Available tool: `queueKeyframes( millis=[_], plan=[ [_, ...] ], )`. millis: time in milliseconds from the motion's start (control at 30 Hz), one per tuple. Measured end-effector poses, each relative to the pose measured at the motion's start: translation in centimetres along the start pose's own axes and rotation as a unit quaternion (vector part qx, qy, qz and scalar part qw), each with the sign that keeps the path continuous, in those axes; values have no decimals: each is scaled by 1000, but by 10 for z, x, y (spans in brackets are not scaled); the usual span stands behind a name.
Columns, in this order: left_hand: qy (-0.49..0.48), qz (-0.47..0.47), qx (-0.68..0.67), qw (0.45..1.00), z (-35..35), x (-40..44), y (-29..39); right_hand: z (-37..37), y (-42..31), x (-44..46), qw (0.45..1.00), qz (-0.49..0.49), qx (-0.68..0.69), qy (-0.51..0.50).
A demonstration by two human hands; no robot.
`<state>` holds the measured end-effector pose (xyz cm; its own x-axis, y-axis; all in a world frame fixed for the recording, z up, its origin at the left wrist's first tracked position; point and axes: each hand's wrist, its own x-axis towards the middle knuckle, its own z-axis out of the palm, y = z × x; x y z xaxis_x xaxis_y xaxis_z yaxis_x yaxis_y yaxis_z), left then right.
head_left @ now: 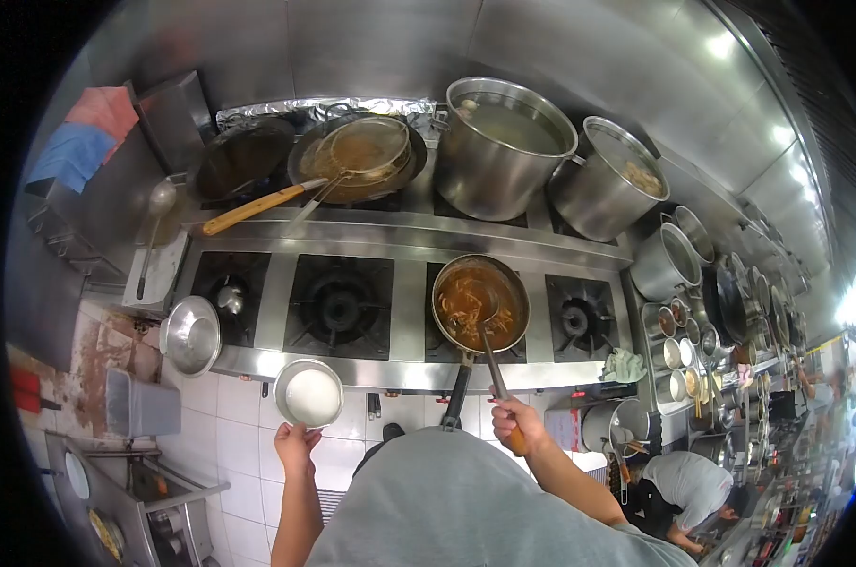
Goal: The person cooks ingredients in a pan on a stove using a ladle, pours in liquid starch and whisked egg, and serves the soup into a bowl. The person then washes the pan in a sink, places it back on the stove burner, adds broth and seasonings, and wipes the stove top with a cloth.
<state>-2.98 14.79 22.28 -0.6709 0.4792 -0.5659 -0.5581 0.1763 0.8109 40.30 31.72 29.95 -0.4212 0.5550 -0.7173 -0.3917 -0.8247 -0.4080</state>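
My left hand [297, 444] grips the near rim of a metal bowl [310, 396] with white contents, held at the stove's front edge. My right hand [520, 425] is closed round the wooden-ended handle of a ladle [495, 365]. The ladle's head rests in a frying pan [480, 302] with reddish-brown sauce and strips of food. That pan sits on a front burner, its black handle pointing toward my body.
Two large stockpots [504, 151] [607, 180] stand on the back row. Left of them, a strainer [368, 146] with a wooden handle lies over a wok. A metal colander [192, 335] sits at the front left. Another person [688, 487] bends at the lower right.
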Motion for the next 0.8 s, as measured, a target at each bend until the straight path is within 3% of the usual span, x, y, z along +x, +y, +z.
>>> queueKeyframes(
  millis=[33,100,200,267,300,367,433,500,533,600,633,700,800],
  plan=[
    [1,1,-2,1000,-3,1,-2,1,-3,-1,989,31,130,-58],
    [5,2,-4,1000,-9,2,-5,1,-6,-1,986,47,143,-70],
    [-2,2,-8,1000,-10,-2,-2,10,-14,-8,998,0,44,-53],
    [12,7,-11,1000,-2,-12,9,20,-23,-13,992,-61,-105,18],
    [12,7,-11,1000,-2,-12,8,20,-27,-11,992,-62,-104,18],
    [18,6,-9,1000,-3,-10,9,17,-30,-7,957,-126,-247,84],
    [12,6,-10,1000,-2,-7,8,13,-33,-8,945,-155,-273,91],
    [7,6,-12,1000,-3,-4,6,12,-35,-10,870,-193,-418,176],
    [3,7,-9,1000,-3,-2,5,9,-34,-10,870,-193,-417,177],
    [-3,7,-5,1000,-3,0,3,-6,-29,-10,760,-254,-534,272],
    [-7,6,-5,1000,-1,1,4,-23,-26,-5,760,-254,-533,273],
    [-11,5,-5,1000,4,-1,7,-68,-15,10,467,-412,-723,299],
    [-14,1,3,1000,10,-3,10,-71,5,4,491,-373,-721,317]
  ],
)
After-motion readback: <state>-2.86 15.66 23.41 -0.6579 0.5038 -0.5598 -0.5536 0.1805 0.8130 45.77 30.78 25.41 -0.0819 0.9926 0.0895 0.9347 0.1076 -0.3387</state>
